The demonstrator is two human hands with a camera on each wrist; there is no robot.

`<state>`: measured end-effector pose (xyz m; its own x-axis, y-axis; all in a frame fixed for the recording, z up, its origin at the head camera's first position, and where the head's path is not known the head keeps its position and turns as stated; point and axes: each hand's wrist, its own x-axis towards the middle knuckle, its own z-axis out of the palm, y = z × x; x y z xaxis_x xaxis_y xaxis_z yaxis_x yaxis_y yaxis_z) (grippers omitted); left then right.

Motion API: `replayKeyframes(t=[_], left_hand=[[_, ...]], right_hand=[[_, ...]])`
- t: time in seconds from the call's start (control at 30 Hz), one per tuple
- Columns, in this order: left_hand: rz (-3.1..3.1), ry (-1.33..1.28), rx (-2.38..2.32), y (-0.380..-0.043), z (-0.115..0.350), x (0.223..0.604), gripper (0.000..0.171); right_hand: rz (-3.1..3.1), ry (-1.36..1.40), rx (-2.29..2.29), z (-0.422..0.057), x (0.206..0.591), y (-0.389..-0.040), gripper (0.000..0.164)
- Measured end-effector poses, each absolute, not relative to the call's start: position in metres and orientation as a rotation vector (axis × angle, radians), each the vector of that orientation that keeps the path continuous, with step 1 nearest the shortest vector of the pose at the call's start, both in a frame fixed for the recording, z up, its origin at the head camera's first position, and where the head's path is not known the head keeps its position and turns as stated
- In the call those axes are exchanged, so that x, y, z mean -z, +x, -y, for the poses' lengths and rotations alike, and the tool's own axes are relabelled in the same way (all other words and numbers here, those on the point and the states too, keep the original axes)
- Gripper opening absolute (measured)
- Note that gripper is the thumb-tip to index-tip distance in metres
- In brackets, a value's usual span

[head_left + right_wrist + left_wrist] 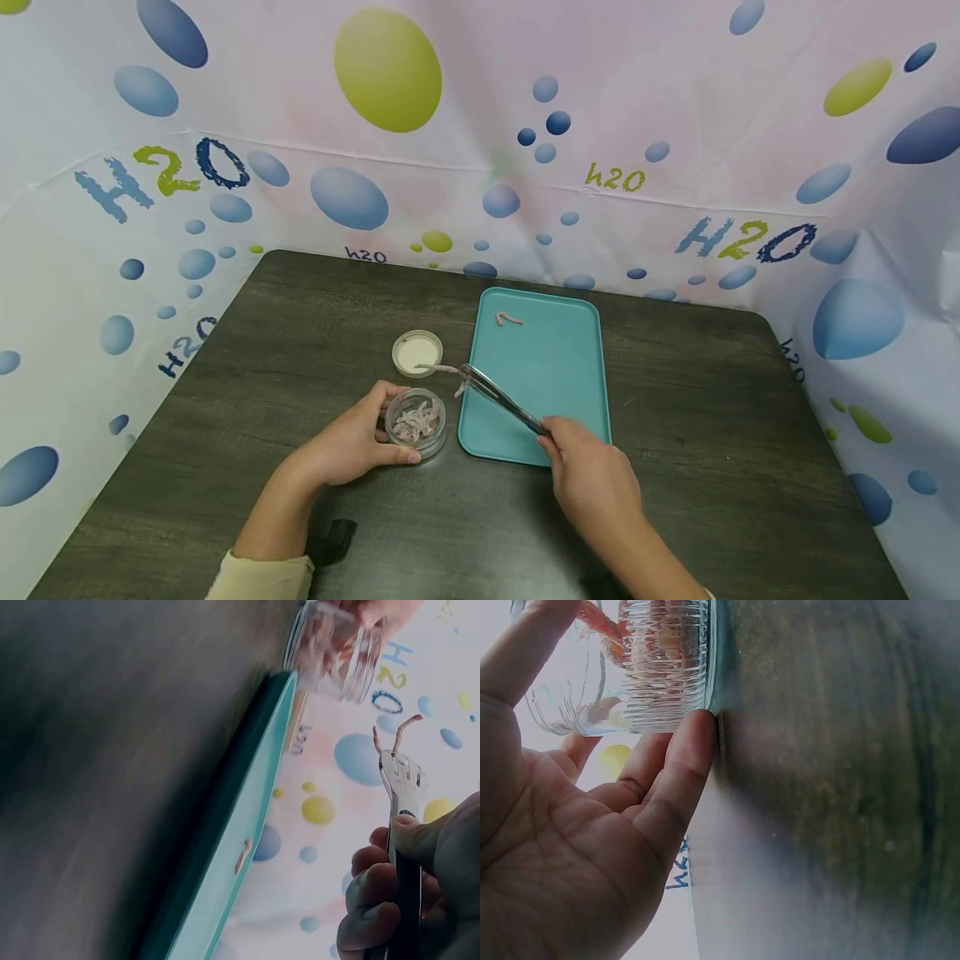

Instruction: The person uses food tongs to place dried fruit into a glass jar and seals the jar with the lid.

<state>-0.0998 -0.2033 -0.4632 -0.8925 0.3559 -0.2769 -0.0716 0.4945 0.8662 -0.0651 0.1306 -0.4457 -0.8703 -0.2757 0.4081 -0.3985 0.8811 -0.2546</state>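
My left hand (348, 450) holds a clear glass jar (437, 447) from its left side, thumb and fingers about the wall; ridged glass shows in the left wrist view. Inside lie several pale pink worm-like strips (417, 421). With my right hand (600, 483) I grip metal tongs (506, 402) with dark handles (409, 900). Their tips pinch a pinkish worm-like strip (406, 730), its ends sticking out, above the left edge of a turquoise tray (547, 358). Another strip (509, 318) lies near the tray's far end.
A round lid (417, 353) lies just behind the jar, left of the tray. Some black object (333, 542) shows beside the left forearm. The dark wooden table (712, 433) ends at a patterned sheet (450, 83) hanging behind and at the sides.
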Motion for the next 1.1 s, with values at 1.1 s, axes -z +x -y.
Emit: replayKeyframes(t=[1.1], left_hand=[[-2.316, 0.244, -1.36, -0.101, 0.205, 0.464, 0.087]], right_hand=[[2.312, 0.828, -0.081, -0.12, 0.423, -0.062, 0.032]])
